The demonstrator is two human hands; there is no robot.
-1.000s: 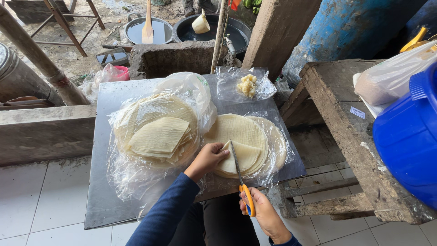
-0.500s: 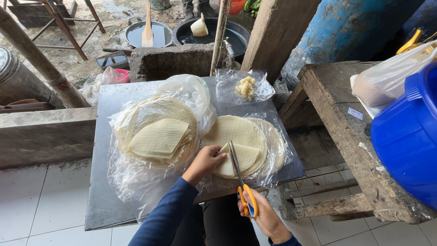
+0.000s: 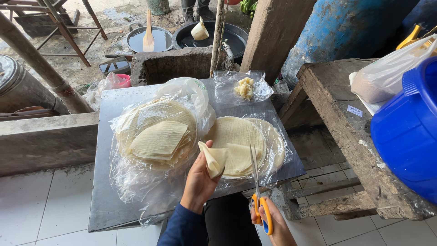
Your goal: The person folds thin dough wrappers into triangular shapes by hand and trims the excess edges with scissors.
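On the grey metal surface (image 3: 109, 191), near edge: left hand (image 3: 200, 180) now lifted off the round wrapper stack (image 3: 239, 141), fingers closed on a cut wedge of pale wrapper (image 3: 213, 159) held just above the stack's left side; half a second ago that hand lay flat on the stack. Right hand (image 3: 273, 223) clamped through the yellow-handled scissors (image 3: 258, 191), blades together, tips pointing up over the stack. The scissors sit lower and nearer the edge than before. Bagged pile of cut wedges (image 3: 157, 139) unchanged at left.
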